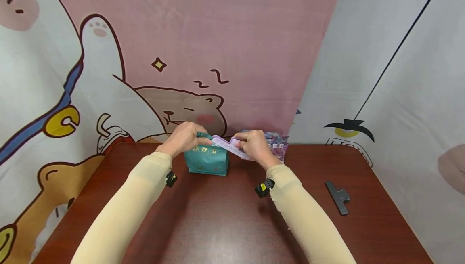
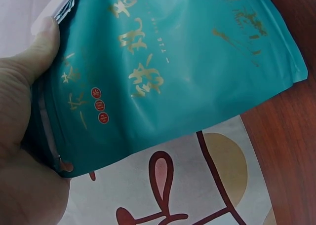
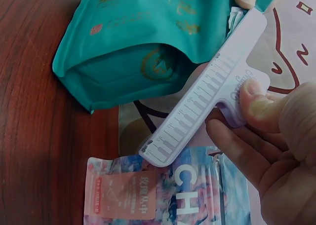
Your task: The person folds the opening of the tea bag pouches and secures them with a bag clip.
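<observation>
A teal tea bag [image 1: 207, 162] with gold characters stands at the back of the table, its top edge gripped by my left hand [image 1: 184, 138]. In the left wrist view, the thumb lies over the top edge of the teal bag [image 2: 148, 67]. My right hand [image 1: 257, 147] pinches the handle of a lilac bag clip [image 1: 229, 146] printed with piano keys. One end of the clip [image 3: 197, 99] is at the bag's top corner, close to the left fingertips, in the right wrist view. The rest of its bar sticks out to the right, past the bag.
A blue and pink patterned pouch [image 1: 279, 146] stands behind the right hand, near the back edge. A dark grey bag clip [image 1: 338, 198] lies on the right side of the brown table [image 1: 225, 223]. A printed cloth [image 1: 254, 54] hangs behind.
</observation>
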`<state>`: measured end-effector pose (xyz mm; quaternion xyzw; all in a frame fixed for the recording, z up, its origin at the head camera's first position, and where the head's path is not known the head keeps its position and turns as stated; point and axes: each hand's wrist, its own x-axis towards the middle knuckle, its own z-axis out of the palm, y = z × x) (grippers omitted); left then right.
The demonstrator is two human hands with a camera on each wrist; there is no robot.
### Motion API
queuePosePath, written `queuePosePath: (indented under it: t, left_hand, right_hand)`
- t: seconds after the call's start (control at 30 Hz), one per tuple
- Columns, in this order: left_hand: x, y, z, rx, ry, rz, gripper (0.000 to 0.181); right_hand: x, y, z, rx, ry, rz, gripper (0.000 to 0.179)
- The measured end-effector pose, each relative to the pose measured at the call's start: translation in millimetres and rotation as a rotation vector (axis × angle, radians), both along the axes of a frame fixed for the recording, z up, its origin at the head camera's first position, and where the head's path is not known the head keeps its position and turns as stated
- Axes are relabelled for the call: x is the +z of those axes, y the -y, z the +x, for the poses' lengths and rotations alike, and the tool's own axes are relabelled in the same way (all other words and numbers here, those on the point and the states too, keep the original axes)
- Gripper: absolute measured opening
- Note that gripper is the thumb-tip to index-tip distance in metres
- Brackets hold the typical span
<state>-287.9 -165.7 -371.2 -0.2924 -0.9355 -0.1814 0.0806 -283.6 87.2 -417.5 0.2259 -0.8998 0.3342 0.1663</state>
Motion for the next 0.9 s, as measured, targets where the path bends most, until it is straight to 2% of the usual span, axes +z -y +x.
queuePosePath:
  t: [0.4,0.67,0.9]
  left_hand:
    - [2.2,-1.3,-0.6,0.045,0.047,-0.065,0.028]
    - [3.9,-3.1,-0.4,0.084,0.084,-0.096,0.031]
    - [3.2,-3.1,-0.1,0.101,0.090,-0.078,0.027]
  right_hand:
    - [8.1,10.2,1.7,-0.027,0.050,-0.009,0.014]
    - [12.3,12.8,4.7,-0.027,0.055,-0.011,0.015]
    - [12.8,13.8,4.6,-0.031,0.063,-0.019,0.016]
